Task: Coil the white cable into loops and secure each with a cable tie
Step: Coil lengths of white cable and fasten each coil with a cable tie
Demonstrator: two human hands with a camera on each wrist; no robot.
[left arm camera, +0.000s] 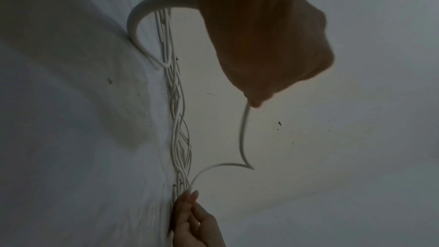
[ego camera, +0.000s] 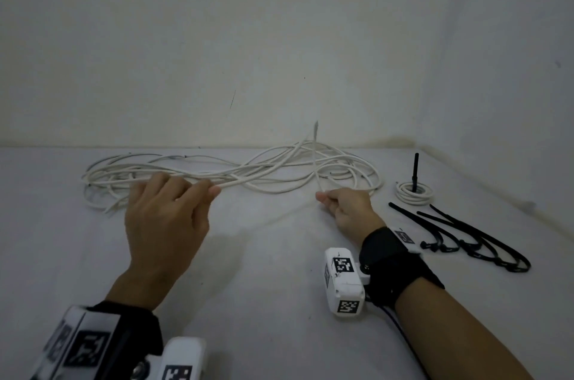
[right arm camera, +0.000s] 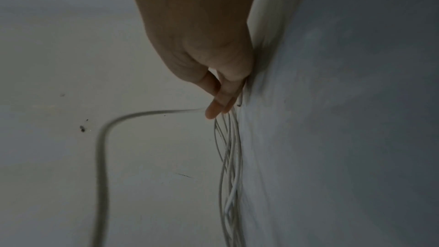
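1. from the head view i see the white cable [ego camera: 236, 173] sprawled in a long loose tangle across the middle of the frame, lying on the pale surface [ego camera: 264, 271] just in front of the wall [ego camera: 279, 38].
2. my left hand [ego camera: 164, 218], at centre left, pinches one strand between thumb and fingertips; the other fingers are loosely curled. the left wrist view confirms the strand leaving that pinch.
3. my right hand [ego camera: 348, 208], right of centre, pinches another part of the cable with curled fingers. from that pinch a short length stands up toward the wall and ends in a free tip [ego camera: 316, 128].
4. at the right of the frame sits one small coil [ego camera: 413, 191] with a black cable tie [ego camera: 415, 171] sticking upright from it, so i judge one loop already finished. spare black cable ties [ego camera: 466, 236] lie just below it, at lower right.
5. the step in hand, as i read it, is starting a fresh loop from the free end. to do it well i would keep the right pinch firm as the anchor and let the left hand feed the strand toward it, sliding along rather than yanking.
6. the strands cross and twist over one another in the middle, so i would draw slack slowly and watch for a snag dragging the whole pile.
7. i would match the loop to the finished coil, and stack turns flat in the right hand before reaching for a tie.
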